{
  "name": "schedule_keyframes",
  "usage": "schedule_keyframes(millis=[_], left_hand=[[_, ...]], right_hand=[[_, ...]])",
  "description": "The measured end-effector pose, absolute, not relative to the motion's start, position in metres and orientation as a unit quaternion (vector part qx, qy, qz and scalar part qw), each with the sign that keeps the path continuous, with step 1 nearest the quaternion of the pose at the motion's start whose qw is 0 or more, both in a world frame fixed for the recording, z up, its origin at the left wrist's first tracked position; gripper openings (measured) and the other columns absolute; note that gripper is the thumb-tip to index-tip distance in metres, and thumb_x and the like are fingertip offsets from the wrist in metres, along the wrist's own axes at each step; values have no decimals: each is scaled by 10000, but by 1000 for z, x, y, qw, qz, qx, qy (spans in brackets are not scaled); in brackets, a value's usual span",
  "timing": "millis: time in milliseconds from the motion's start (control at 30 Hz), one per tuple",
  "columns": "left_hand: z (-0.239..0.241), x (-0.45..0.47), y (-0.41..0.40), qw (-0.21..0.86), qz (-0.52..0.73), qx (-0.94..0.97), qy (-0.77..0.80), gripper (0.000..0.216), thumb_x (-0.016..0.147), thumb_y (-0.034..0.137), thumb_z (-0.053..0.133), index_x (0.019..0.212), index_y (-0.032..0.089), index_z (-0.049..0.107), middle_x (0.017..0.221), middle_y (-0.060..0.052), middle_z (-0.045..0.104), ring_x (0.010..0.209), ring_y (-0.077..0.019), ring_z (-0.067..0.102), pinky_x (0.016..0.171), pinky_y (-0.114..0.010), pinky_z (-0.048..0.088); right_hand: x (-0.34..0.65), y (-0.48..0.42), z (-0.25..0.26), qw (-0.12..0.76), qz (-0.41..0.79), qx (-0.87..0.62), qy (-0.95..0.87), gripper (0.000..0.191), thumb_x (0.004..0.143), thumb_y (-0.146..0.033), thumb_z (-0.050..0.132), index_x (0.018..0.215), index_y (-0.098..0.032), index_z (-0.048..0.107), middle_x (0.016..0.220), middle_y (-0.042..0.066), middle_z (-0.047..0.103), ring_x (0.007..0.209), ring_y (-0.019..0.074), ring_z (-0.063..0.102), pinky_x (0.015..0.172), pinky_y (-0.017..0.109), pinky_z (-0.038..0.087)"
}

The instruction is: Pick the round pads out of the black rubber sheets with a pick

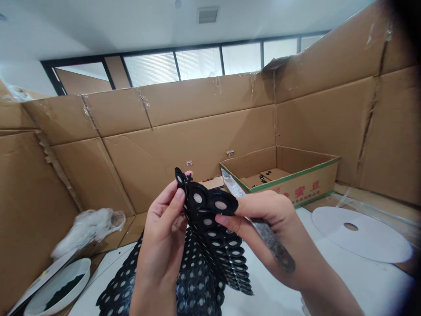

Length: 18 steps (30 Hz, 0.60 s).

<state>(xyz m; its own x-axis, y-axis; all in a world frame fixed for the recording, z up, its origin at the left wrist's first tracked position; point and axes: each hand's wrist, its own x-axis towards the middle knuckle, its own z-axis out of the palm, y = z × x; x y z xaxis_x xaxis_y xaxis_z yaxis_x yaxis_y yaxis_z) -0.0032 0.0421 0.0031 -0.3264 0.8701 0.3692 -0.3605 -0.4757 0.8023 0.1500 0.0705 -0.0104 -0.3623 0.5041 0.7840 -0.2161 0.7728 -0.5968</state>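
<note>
A black rubber sheet (210, 237) punched into rows of small rings hangs in front of me, its lower part draped on the white table. My left hand (162, 237) pinches its upper left edge, fingers closed on it. My right hand (263, 219) grips the sheet's top right between thumb and forefinger. A long, worn metal blade (259, 226) also lies in that hand, its tip pointing up and left past the sheet.
A shallow cardboard box (296, 177) with a few black rings inside stands at the back right. A white disc (362, 235) with a centre hole lies right. A white bowl (59, 287) and crumpled plastic bag (88, 226) sit left. Cardboard walls (197, 127) surround the table.
</note>
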Motion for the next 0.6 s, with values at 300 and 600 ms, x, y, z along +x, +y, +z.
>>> schedule_keyframes(millis=[300,600], left_hand=[[3,4,33,287,737,490,368,968,583,302,922,1428,412,460,787,44,763,718,-194,744,689,-252,602],[-1,4,33,134,681,539,477,337,727,306,826,1059,306,772,1099,-16,769,1038,-225,698,923,-272,540]], right_hand=[[148,82,-7,558,410,-144,-707,251,914,-286,601,693,-173,567,645,-39,461,593,89,400,537,216,354],[141,100,-26,706,236,-130,-655,451,999,-527,398,1345,-238,397,1050,76,589,849,176,608,767,313,534]])
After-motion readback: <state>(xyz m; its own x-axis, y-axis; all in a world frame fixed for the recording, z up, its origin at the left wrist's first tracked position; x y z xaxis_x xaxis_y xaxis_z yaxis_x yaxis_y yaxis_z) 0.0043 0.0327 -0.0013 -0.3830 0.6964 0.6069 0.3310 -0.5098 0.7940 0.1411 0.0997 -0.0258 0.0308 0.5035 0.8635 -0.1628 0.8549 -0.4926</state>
